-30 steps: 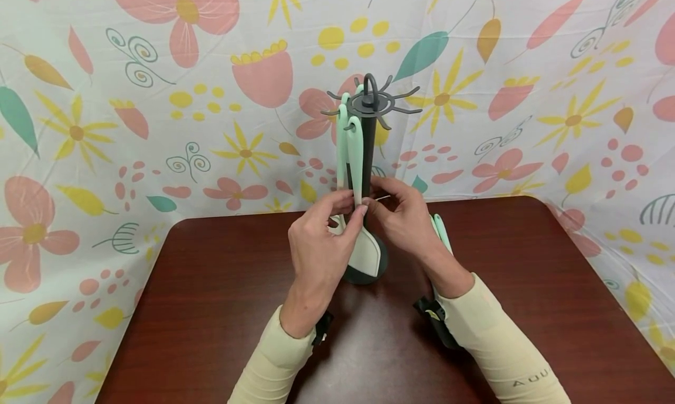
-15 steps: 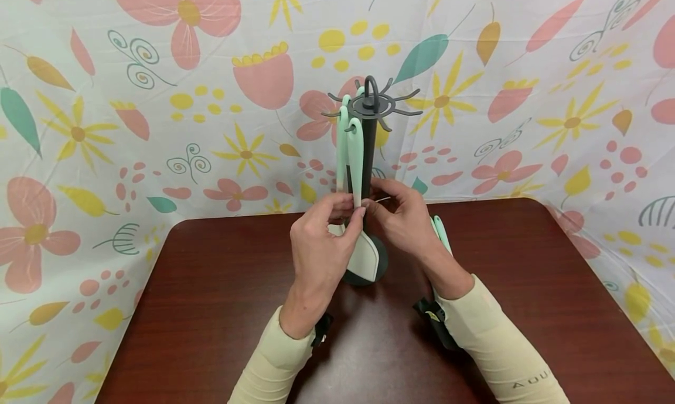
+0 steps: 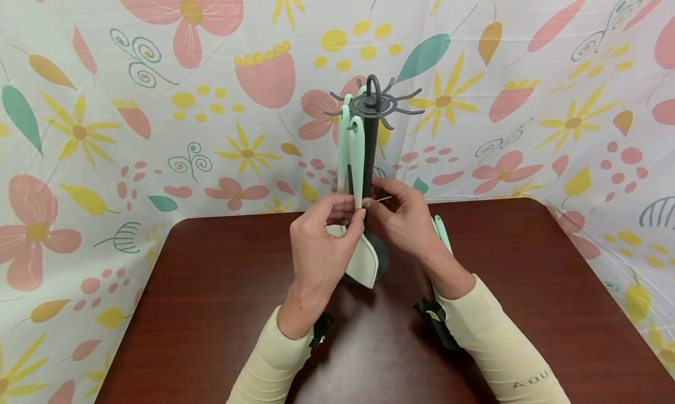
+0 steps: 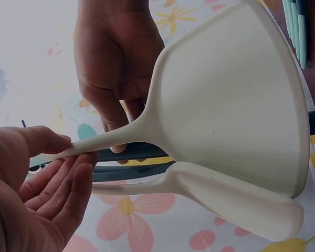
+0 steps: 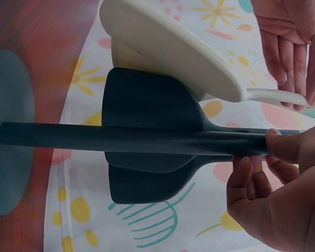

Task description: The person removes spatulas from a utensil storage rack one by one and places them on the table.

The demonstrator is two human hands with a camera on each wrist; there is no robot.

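Note:
A dark utensil stand [image 3: 371, 140] with a ring of hooks rises from a round base [image 5: 10, 131]. My left hand [image 3: 324, 240] pinches the lower handle of a cream turner [image 4: 231, 100], whose mint upper handle hangs on a front hook. My right hand [image 3: 401, 216] grips the stand's pole [image 5: 147, 139] between thumb and fingers. Beside the turner hangs a narrower cream utensil [image 4: 236, 194], its kind unclear. Two dark spatula-like blades [image 5: 147, 97] hang behind the pole in the right wrist view. In the head view, my left hand partly hides the turner.
More mint-handled utensils [image 3: 442, 231] lie on the brown table [image 3: 211, 310], partly hidden behind my right forearm. Bare hooks [image 3: 408, 93] stick out at the stand's right. A flowered cloth [image 3: 158, 129] hangs behind the table.
The turner's blade has tilted slightly, its lower tip moving down and a little left, towards me. My left hand has shifted very slightly with it. My right hand has stayed on the pole.

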